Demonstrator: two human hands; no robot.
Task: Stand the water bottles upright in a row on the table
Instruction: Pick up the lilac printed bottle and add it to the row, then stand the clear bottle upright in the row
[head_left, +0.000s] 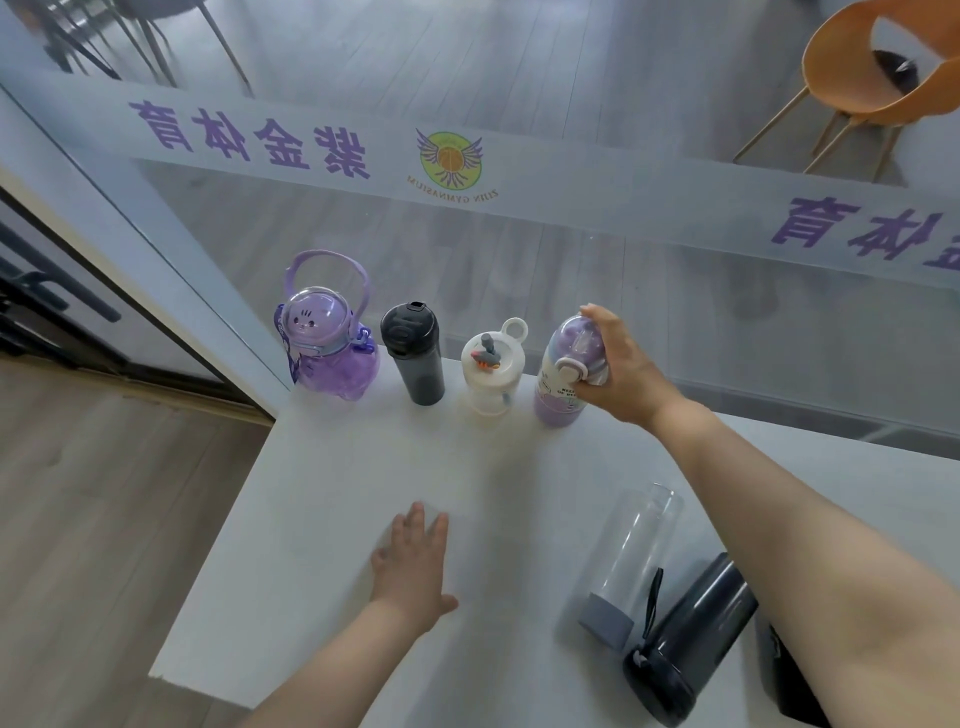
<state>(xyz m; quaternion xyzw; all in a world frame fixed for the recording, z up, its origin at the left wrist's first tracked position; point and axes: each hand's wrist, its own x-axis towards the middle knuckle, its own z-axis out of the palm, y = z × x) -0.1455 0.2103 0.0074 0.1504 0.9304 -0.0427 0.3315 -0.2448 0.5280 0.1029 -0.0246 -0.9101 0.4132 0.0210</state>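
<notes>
Head view: right hand (621, 371) grips the upright lilac bottle (563, 382) lid, left hand (413, 566) rests flat, fingers spread, on the table (311, 493).

Four bottles stand upright in a row along the table's (322, 499) far edge, mid-frame: handled jug (328, 343) leftmost, then flip-lid flask (414, 358), ring-lid bottle (491, 371), dome-cap bottle (566, 376) rightmost. Lower right of frame, two lie on their sides, side by side: clear bottle (631, 551) left, strap flask (693, 639) right.
</notes>
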